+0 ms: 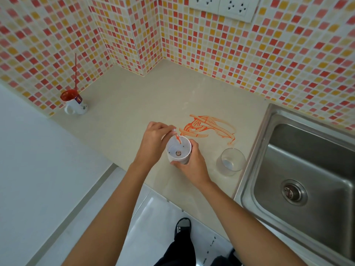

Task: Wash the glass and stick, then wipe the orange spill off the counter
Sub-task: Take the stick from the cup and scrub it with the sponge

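Note:
My right hand (189,162) is wrapped around a white cup-like glass (178,150) standing on the beige counter (124,104). My left hand (153,139) pinches a thin stick (177,139) smeared with orange and holds its tip inside that glass. An orange spill (209,127) streaks the counter just behind the glass. A clear empty glass (230,161) stands to the right, close to the sink edge.
A steel sink (299,181) with a drain lies at the right. A white mug (74,101) stained red, with a red stick standing in it, sits at the far left against the tiled wall. The counter's front edge runs diagonally below my arms.

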